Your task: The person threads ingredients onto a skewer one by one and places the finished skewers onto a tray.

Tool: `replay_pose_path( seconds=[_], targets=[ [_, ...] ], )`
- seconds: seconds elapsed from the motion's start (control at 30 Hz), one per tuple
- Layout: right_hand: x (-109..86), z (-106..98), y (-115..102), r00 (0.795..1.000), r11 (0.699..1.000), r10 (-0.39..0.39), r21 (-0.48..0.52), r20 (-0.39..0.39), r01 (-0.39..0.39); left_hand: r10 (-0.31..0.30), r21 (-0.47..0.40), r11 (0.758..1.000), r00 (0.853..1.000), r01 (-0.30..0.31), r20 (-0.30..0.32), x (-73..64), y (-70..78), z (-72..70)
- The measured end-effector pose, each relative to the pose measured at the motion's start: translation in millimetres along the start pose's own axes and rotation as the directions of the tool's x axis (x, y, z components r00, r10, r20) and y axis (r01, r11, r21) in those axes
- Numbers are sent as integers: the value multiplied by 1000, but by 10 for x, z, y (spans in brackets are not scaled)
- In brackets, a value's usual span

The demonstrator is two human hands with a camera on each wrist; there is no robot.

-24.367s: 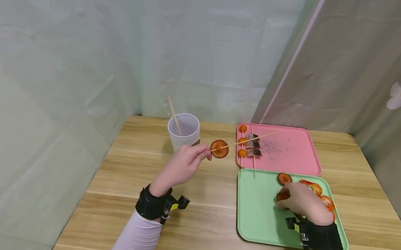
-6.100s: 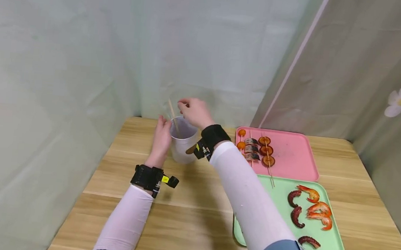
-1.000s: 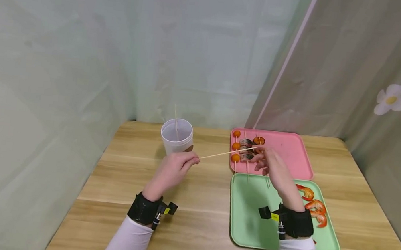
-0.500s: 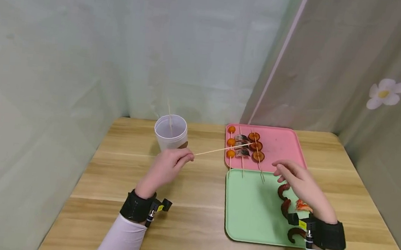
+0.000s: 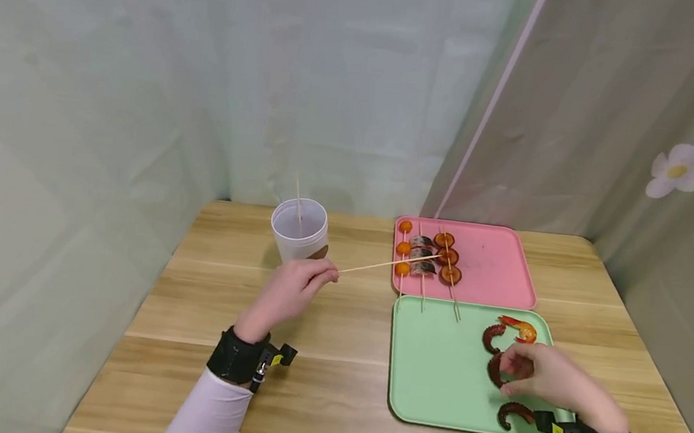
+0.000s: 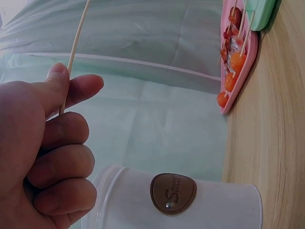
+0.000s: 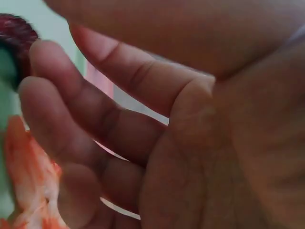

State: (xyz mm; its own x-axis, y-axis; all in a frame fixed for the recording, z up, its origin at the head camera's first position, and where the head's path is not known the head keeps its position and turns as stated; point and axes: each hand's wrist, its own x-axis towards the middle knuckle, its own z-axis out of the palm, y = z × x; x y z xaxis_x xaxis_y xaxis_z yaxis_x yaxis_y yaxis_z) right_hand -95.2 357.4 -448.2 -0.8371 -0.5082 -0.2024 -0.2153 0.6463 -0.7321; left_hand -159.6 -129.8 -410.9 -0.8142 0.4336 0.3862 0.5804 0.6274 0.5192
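Observation:
My left hand (image 5: 289, 291) pinches one end of a bare wooden skewer (image 5: 389, 264) between thumb and forefinger, its free end pointing right, across the pink tray in the head view. The left wrist view shows the skewer (image 6: 78, 36) rising from the grip, other fingers curled. My right hand (image 5: 563, 380) is over the green tray (image 5: 439, 372), fingertips right at the middle dark-red octopus tentacle (image 5: 494, 370), thumb apart from the fingers. Another tentacle (image 5: 489, 337) lies behind it and a third (image 5: 513, 414) in front. One shrimp (image 5: 524, 329) shows; the right hand hides others.
The pink tray (image 5: 493, 265) behind bears skewers of orange balls (image 5: 404, 248), fish pieces (image 5: 423, 253) and mushroom slices (image 5: 450, 275). A white cup (image 5: 299, 240) with a skewer standing in it is just beyond my left hand. Curtains hang behind the table.
Since 24 seconds ago, the mushroom skewer has gone onto the pink tray. Six seconds ago both hands were at the cup. Within the last second my right hand moved from the skewer's tip to the tentacles.

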Motion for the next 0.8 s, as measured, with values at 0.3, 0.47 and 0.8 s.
replay_pose_path(
  seconds=[0.3,0.47,0.8],
  targets=[
    [-101,16,62,991,993,119,-30,65,-117,-23,7,1000,1000,23,15,11,-28,-2],
    [-117,51,13,975,976,215,-49,52,-212,-24,17,1000,1000,24,10,27,-19,-12],
    [-136,145,-31,956,955,289,-87,40,-285,-23,28,999,1000,22,18,17,-27,-4]
  ],
)
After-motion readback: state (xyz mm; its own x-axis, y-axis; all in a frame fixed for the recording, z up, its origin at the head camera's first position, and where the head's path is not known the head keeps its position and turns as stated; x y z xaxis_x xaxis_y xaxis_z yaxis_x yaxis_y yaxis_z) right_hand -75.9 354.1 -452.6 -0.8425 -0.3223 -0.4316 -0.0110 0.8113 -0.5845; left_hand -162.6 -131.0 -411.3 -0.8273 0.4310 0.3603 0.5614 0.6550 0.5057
